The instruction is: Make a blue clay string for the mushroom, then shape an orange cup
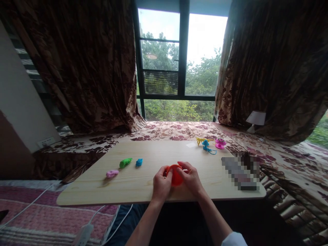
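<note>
Near the front edge of the wooden table (143,191), both hands grip one round, red-orange piece (176,176); it looks like a shallow disc or bowl, but its exact kind is unclear. My left hand (162,182) is closed on its left side, the thumb pressing onto its face. On the right side, my right hand (192,179) is closed on it too, with the thumb on the face and the fingers behind the rim. To the left lie a small blue lump (139,162), a green lump (125,163) and a pink lump (112,174).
At the table's far right are a blue mushroom-shaped piece (205,145), a yellow piece (200,140) and a magenta piece (220,144). A blurred-out object (239,174) lies at the right edge. Behind are a window, curtains and a white lamp (256,118).
</note>
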`<state>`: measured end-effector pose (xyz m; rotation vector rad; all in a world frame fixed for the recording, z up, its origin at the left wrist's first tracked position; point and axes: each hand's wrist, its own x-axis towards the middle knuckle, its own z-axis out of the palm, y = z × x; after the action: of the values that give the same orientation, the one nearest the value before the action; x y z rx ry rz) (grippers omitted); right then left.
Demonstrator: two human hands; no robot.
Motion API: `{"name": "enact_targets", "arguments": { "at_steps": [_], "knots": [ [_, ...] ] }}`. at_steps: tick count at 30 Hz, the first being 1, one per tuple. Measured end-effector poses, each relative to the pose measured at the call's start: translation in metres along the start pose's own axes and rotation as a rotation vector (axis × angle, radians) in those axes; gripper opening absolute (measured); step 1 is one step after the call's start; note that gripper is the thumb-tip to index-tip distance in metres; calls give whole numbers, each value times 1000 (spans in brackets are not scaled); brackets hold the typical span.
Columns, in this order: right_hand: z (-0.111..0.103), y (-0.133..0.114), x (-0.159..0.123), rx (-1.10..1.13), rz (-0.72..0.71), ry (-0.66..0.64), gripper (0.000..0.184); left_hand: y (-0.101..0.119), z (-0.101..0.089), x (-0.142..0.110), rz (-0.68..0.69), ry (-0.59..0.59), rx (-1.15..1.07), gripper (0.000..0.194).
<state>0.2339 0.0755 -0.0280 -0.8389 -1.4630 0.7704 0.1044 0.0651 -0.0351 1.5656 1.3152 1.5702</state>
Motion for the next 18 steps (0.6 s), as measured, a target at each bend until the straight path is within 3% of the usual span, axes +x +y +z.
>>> {"name": "enact_targets", "arguments": {
  "at_steps": [18],
  "knots": [
    [0, 4, -2, -15, -4, -10, 19, 0, 2, 0, 53, -46, 34, 23]
  ]
}}
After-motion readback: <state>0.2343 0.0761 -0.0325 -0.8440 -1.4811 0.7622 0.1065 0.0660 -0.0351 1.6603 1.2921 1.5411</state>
